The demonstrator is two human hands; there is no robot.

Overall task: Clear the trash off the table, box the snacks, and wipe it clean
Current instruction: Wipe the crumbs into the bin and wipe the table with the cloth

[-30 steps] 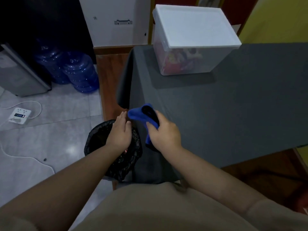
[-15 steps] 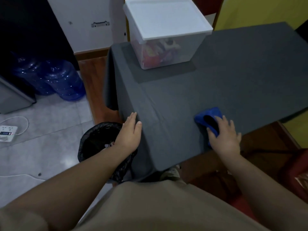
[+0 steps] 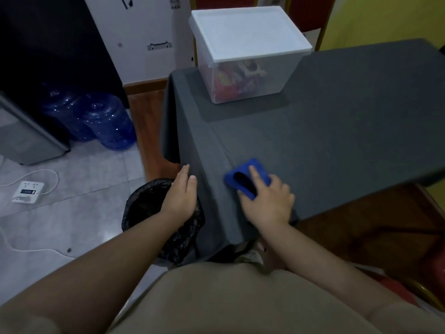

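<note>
A folded bright-blue wiping cloth (image 3: 248, 177) with a dark oval patch on it lies flat on the dark grey tablecloth-covered table (image 3: 349, 131), close to the near-left corner. The right hand (image 3: 267, 201) presses down on it from the near side, fingers spread and laid over the cloth's top rather than curled around it, with the index finger stretched across the blue fabric. The left hand (image 3: 180, 194) is open and holds nothing; its fingers are straight and together, resting against the draped edge of the tablecloth at the table's left side, above a round bin lined with a black plastic bag (image 3: 154, 213) that stands on the floor just beside the table. At the far-left part of the tabletop sits a clear plastic storage box with a white lid (image 3: 245, 51) closed on it, colourful snack packets (image 3: 238, 80) visible through its walls. On the grey tiled floor to the left stand two blue water jugs (image 3: 96, 116) and a white power strip (image 3: 27, 191) with its cable.
</note>
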